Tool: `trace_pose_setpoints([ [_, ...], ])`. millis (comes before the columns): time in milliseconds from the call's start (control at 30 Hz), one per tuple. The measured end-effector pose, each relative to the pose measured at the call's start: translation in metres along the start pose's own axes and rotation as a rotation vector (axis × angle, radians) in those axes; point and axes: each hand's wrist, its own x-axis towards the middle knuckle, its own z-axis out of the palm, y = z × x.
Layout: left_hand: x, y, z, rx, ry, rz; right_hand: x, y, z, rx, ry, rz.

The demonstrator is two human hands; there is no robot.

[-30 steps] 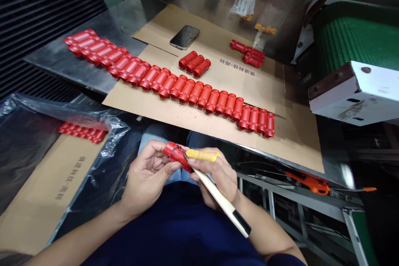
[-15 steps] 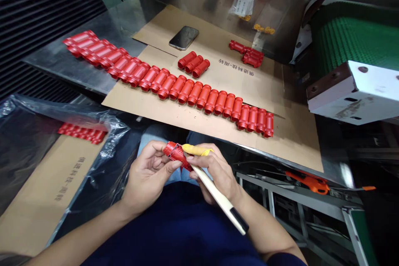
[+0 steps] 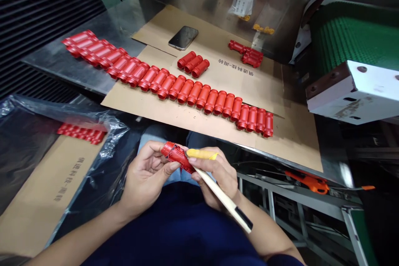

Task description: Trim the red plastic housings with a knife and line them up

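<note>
My left hand (image 3: 146,174) is closed on one end of a red plastic tube-shaped part (image 3: 176,154) with cut-outs along its side, held tilted above my lap. In my right hand (image 3: 220,176) is a slim cream-handled tool (image 3: 222,197) with a black band near its rear end. The tool's tip is hidden by the fingers at the red part. A yellow finger cot (image 3: 202,154) covers one finger of the right hand. The right fingertips touch the red part's lower end.
A long row of red parts (image 3: 185,90) lies on cardboard (image 3: 149,104) over a metal table. Behind it are three more red parts (image 3: 193,64), a phone (image 3: 183,38) and a small red cluster (image 3: 246,53). A green conveyor belt (image 3: 358,33) stands right; a plastic-lined box (image 3: 62,174) is left.
The right hand and tool have shifted slightly right and down along the red part. The red part has tilted a little, and the left hand keeps its hold.
</note>
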Motion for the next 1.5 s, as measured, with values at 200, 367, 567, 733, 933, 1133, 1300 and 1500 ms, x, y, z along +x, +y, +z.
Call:
trace_pose_setpoints([
  [200,0.001,0.001,-0.001,0.016,-0.002,0.006,0.001,0.001,0.002,-0.025,0.01,-0.072],
  [367,0.0,0.002,-0.001,0.037,0.006,0.004,0.003,0.0,0.002,-0.042,-0.009,-0.062],
  [567,-0.001,0.004,0.0,0.065,0.011,-0.006,-0.001,-0.004,0.002,-0.038,-0.001,-0.007],
  [733,0.0,0.005,0.001,0.048,-0.002,0.016,-0.002,-0.005,0.002,-0.008,0.0,0.018],
  [933,0.001,0.005,0.001,0.051,-0.007,0.023,-0.001,-0.005,0.003,0.017,0.013,0.01],
  [1133,0.0,0.005,0.001,0.052,-0.012,0.008,-0.001,-0.005,0.002,-0.012,0.019,0.001],
  [1300,0.001,0.005,0.001,0.066,-0.001,0.008,0.003,-0.006,0.001,-0.026,0.019,-0.008],
  [1500,0.0,0.002,0.002,0.06,0.019,0.031,0.0,-0.009,0.0,-0.015,0.023,0.029],
])
